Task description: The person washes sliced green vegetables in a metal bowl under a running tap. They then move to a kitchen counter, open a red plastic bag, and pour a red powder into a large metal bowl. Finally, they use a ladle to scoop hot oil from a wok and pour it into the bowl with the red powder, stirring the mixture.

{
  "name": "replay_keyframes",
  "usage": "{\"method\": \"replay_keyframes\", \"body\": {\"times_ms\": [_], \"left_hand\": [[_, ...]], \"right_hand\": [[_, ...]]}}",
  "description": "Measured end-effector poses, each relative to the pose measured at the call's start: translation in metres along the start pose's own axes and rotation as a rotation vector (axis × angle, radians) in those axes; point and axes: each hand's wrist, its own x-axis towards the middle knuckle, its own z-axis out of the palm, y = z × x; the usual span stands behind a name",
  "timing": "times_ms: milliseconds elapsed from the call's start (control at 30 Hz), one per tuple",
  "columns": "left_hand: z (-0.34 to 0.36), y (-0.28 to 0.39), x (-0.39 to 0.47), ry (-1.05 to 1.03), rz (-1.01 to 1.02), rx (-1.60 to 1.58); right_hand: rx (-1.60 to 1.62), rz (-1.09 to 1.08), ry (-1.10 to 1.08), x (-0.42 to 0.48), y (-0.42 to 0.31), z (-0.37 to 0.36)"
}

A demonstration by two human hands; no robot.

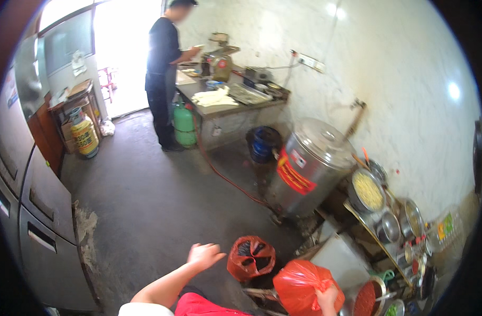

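My right hand (327, 297) grips the gathered neck of a full red plastic bag (298, 282) at the bottom of the view. What is inside the bag is hidden. Over the floor, my left hand (205, 256) is held out empty, its fingers loosely bent and the thumb apart. Just right of it stands a bin lined with a red bag (249, 272), with dark matter showing inside. Beside my right hand is a metal pot of red sauce (365, 300) with a ladle in it, and a bowl of chopped greens (392, 309).
A co-worker (162, 67) stands at a worktable (221, 112) bearing dough (213, 98) and a machine. A red hose (229, 179) crosses the floor to a large steel boiler (304, 170). Shelves with bowls (388, 227) line the right wall; a refrigerator (47, 229) stands left.
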Motion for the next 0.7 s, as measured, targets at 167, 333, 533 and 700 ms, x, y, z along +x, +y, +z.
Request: {"method": "replay_keyframes", "body": {"times_ms": [167, 333, 533, 700], "left_hand": [[-0.031, -0.242, -0.122, -0.159, -0.774, -0.065], [-0.097, -0.398, -0.126, 0.375, -0.953, -1.065], [-0.307, -0.491, 0.006, 0.802, 0.098, -2.294], [-0.405, -0.583, 0.005, 1.074, 0.081, -2.221]], "right_hand": [[0.000, 0.022, 0.041, 0.046, -0.097, 0.046], [0.126, -0.040, -0.065, 0.108, -0.223, 0.162], [0.384, -0.177, -0.311, 0.201, -0.377, 0.370], [0.517, -0.337, -0.565, 0.262, -0.551, 0.540]]}}
